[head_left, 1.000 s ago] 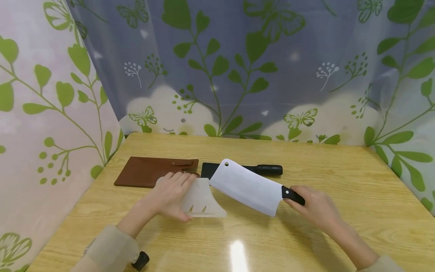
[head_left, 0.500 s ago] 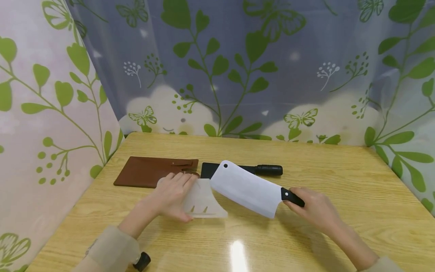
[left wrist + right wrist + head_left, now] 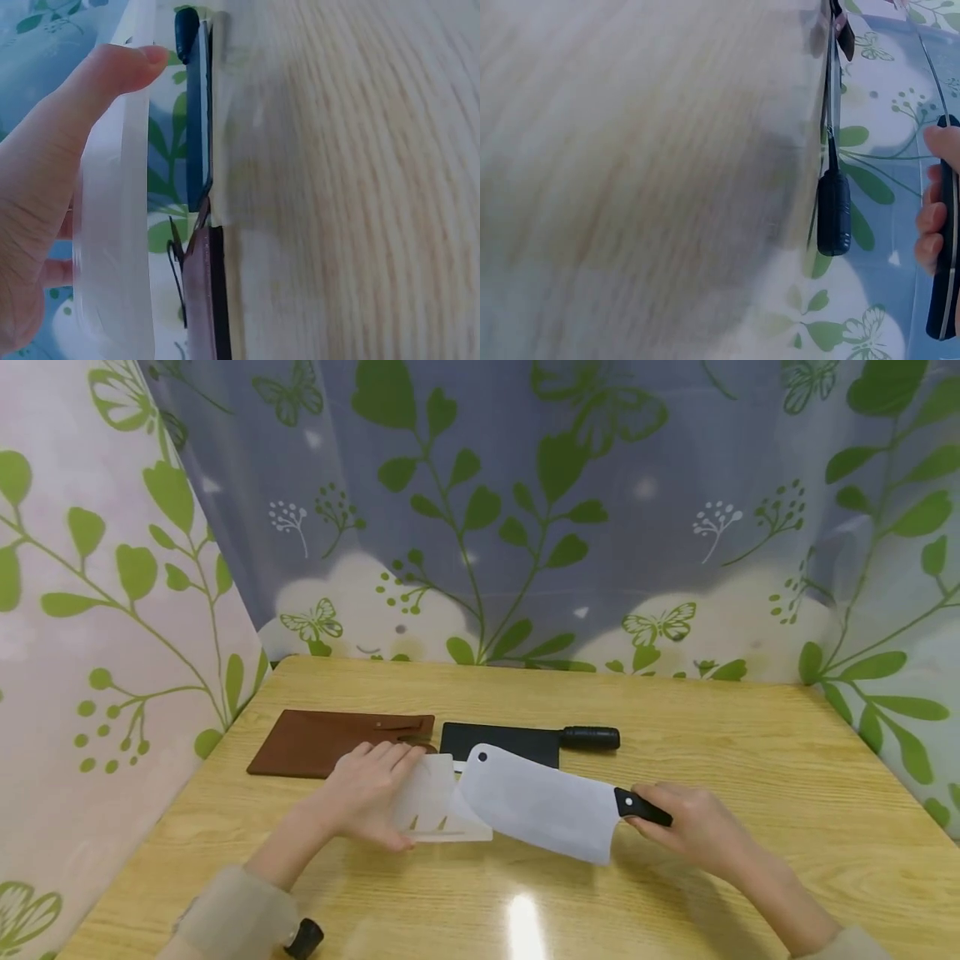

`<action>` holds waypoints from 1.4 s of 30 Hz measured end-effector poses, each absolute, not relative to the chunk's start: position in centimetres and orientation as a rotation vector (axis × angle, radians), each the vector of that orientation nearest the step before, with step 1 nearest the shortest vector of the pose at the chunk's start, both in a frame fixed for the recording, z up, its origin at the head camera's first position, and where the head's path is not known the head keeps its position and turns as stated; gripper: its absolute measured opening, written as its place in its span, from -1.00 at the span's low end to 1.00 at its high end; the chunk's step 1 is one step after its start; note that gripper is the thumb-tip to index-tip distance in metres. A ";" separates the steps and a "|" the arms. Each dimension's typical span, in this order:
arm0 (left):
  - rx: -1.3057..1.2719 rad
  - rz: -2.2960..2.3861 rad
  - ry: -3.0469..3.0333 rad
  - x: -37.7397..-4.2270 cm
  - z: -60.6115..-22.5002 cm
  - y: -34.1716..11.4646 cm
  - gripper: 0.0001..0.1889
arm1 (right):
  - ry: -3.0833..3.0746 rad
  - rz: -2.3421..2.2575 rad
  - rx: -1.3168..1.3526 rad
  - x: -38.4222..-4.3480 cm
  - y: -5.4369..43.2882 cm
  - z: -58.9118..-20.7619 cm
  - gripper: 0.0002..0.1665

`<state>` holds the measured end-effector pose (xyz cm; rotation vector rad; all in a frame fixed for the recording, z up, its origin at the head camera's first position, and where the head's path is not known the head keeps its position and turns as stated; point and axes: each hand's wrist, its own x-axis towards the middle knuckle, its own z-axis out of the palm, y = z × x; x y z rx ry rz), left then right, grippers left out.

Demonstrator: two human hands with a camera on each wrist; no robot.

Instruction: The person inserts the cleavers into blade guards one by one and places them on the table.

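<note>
In the head view my left hand grips a translucent white plastic blade cover, thumb along the near edge and fingers over the top. The left wrist view shows the cover held above the table, its thumb on the near side. My right hand holds a cleaver by its black handle, the fingers wrapped round it, as the right wrist view also shows on the handle. The broad blade points left. Its lower front corner overlaps the cover's open right end; how deep it sits inside, I cannot tell.
Behind the hands, a brown leather sheath lies flat on the wooden table. Beside it rests a black-bladed cleaver with a black handle. A black object shows by the left sleeve. Patterned curtains border the table.
The cleaver's blade has dropped and shifted slightly left, so its front corner now overlaps the cover's open end. Before, the blade was apart from most of that edge. Both hands keep their holds.
</note>
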<state>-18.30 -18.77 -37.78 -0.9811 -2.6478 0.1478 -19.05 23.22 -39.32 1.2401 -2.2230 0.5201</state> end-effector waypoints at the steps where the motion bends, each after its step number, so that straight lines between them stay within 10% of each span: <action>1: -0.989 0.146 -2.647 -18.3 -37.6 -18.8 0.16 | -2.222 0.529 1.246 -19.0 23.3 -39.3 -0.48; 42: -1.136 0.107 -2.459 -17.4 -36.6 -18.2 0.15 | -2.152 0.326 1.239 -18.1 23.4 -38.0 -0.36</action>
